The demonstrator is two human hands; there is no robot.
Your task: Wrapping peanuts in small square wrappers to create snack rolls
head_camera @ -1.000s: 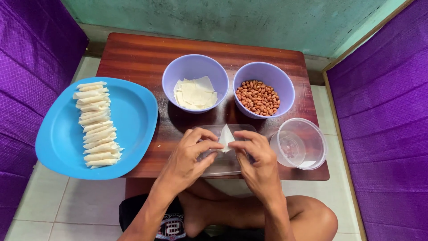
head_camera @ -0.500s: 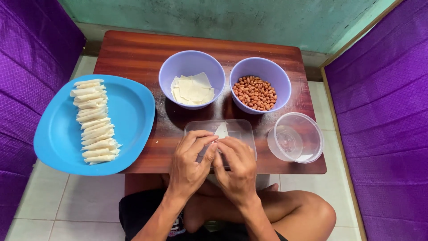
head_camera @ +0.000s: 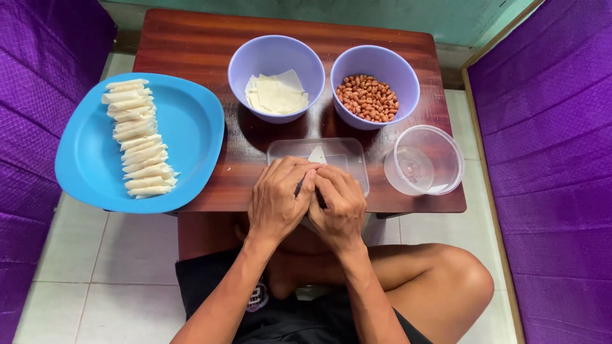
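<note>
Since half a second ago both hands have drawn tighter together at the near edge of the wooden table [head_camera: 191,38], over the clear rectangular tray [head_camera: 344,153]. Left hand [head_camera: 277,200] and right hand [head_camera: 338,204] press knuckle to knuckle, fingers curled shut around a pale wrapper [head_camera: 317,155] whose pointed tip pokes up just behind them, above the tray. Beyond the tray stand 2 lilac bowls: the bowl of wrapper sheets [head_camera: 277,92] and the bowl of peanuts [head_camera: 368,97]. Right of the tray sits a clear round container [head_camera: 424,162]. Left of the tray, a blue plate [head_camera: 191,140] carries a row of rolled wrappers [head_camera: 137,137].
</note>
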